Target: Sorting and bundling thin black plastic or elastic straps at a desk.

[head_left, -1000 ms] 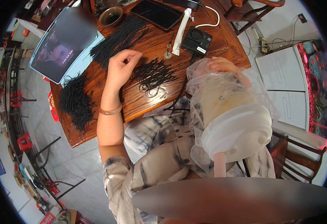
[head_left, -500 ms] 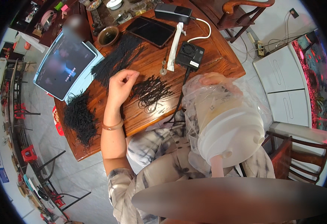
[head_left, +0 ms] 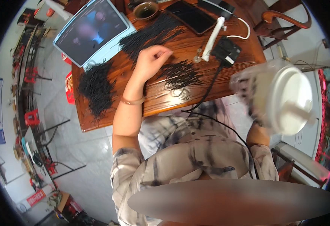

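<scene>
Black, limp cords [head_left: 180,73] — light, tangle-prone, best pinched mid-bundle — are touched by the loosely curled left hand [head_left: 150,62], while a plastic-wrapped lidded cup [head_left: 281,98] is gripped in the right hand [head_left: 256,119].

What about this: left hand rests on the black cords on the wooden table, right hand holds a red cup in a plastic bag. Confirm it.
Not quite. The head view shows the cup in the right hand is white with a white lid, not red. The rest stands: it sits in a clear plastic bag, and the left hand rests on the black cords on the wooden table.
</scene>
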{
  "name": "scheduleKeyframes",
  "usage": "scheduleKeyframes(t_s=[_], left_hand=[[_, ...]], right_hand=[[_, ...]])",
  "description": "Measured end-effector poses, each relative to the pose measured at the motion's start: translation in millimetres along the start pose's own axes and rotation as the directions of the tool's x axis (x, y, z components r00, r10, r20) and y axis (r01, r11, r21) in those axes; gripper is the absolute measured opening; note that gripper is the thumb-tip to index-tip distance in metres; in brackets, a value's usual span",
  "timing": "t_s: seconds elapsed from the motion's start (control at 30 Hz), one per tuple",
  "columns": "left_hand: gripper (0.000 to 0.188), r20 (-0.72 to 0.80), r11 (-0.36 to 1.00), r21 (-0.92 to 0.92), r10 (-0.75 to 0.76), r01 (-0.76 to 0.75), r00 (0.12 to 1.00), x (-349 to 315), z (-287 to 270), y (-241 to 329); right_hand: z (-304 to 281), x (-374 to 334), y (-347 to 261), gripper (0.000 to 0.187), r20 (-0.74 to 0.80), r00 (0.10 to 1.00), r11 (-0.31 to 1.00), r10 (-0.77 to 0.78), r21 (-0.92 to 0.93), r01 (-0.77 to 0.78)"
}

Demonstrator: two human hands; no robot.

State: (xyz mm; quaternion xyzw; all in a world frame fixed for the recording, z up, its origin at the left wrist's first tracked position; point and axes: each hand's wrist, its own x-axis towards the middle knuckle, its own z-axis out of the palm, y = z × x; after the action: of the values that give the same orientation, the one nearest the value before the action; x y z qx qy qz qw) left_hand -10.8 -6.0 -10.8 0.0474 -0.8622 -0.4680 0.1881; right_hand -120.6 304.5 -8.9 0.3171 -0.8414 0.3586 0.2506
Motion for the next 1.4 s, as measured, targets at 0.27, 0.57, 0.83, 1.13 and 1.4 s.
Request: scheduleKeyframes(t_s=[0.27,0.57,0.83,1.13,1.4], left_hand=[[0.01,-0.006,0.998,-0.022,-0.057,0.057,0.998,-3,-4,2],[0.008,0.011,0.995,-0.061,-0.082,0.083,0.997,-3,-4,4],[0.007,-0.008,0.993,-0.077,-0.086,0.085,0.996,-4,-5,6],[0.01,-0.12,0.97,-0.225,-0.117,0.088,0.986,-1,-15,-6],[0.01,-0.391,0.847,-0.532,-0.256,0.01,0.884,8,-31,-1]], right_hand=[[-38,8,26,0.044,-0.031,0.892,0.763,0.45,0.532,-0.367],[-7,21,45,0.041,-0.061,0.929,0.845,0.364,0.441,-0.302],[11,43,56,0.048,0.041,0.951,0.811,0.307,0.512,-0.284],[7,9,66,0.08,-0.206,0.914,0.846,0.35,0.489,-0.214],[1,-38,-14,0.035,-0.071,0.993,0.907,-0.09,0.406,0.111]])
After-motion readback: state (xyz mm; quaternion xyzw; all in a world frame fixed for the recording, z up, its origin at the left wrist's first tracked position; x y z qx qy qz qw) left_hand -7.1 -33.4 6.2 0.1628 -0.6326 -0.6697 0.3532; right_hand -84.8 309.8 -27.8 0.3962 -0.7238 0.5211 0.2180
